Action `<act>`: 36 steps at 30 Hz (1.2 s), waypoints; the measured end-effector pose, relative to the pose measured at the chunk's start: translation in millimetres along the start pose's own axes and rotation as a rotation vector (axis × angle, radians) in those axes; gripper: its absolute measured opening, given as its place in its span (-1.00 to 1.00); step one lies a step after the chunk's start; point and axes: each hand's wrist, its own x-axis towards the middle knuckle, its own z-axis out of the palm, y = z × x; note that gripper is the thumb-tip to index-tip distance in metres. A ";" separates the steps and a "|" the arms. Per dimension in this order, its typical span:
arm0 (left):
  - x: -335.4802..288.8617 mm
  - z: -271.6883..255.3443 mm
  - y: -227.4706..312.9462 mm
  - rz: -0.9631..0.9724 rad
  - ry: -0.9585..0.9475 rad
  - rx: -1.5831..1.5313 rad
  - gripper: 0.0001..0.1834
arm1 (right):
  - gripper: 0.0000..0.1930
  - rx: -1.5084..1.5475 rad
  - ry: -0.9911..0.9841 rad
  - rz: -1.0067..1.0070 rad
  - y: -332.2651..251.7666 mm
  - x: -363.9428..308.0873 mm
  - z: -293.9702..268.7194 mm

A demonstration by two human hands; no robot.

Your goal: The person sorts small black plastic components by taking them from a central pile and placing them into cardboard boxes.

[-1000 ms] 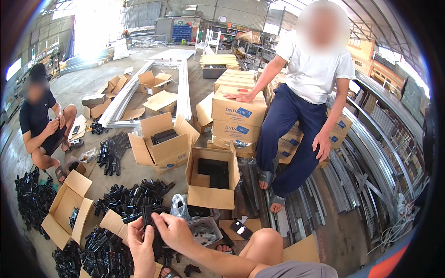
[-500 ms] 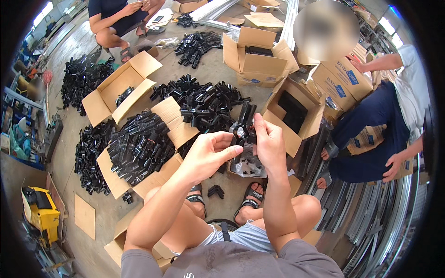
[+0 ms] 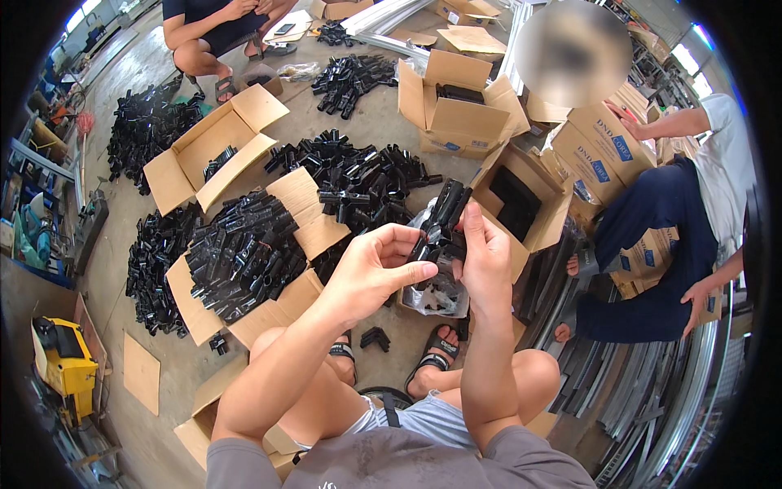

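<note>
I sit low with both hands raised in front of me. My left hand (image 3: 376, 265) pinches the lower end of a black plastic connector piece (image 3: 441, 218). My right hand (image 3: 484, 259) grips the same black piece from the right side, its fingers wrapped around it. Just below my hands a small box holds a clear plastic bag (image 3: 437, 295) with more black parts. An open cardboard box (image 3: 244, 259) heaped with black parts sits to my left. A loose pile of black parts (image 3: 358, 181) lies on the floor beyond my hands.
Several open cardboard boxes (image 3: 213, 145) and heaps of black parts (image 3: 145, 122) cover the concrete floor. One person squats at the far top (image 3: 218, 24). Another person in dark trousers (image 3: 661, 236) sits on stacked boxes at right. Metal rails (image 3: 652, 407) lie at lower right. A yellow machine (image 3: 63, 359) stands at left.
My head has tipped down, so the floor and my knees fill the view. My hands have come up closer, and both now hold the black piece.
</note>
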 end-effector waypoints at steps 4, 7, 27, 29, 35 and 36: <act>-4.1 1.1 2.7 -0.100 0.048 -0.007 -0.48 | -0.48 0.012 0.053 -0.032 -4.2 -5.5 10.6; -5.9 2.6 -2.0 -0.086 0.047 -0.035 -0.50 | -0.47 0.049 0.122 -0.024 -3.9 -7.7 15.4; 8.7 -18.7 17.8 0.008 0.159 0.033 -0.53 | -0.66 -1.249 -0.397 0.243 286.3 198.3 -109.6; 9.2 -25.8 18.8 0.010 0.219 0.090 -0.54 | -0.67 -1.231 -0.381 0.312 354.5 215.2 -123.0; 12.8 -42.4 4.8 0.127 0.352 0.408 -0.57 | -0.59 -1.308 -0.072 0.536 426.3 192.6 -93.8; 13.3 -44.4 6.4 0.142 0.367 0.485 -0.57 | -0.58 -1.335 -0.084 0.502 420.8 195.1 -87.2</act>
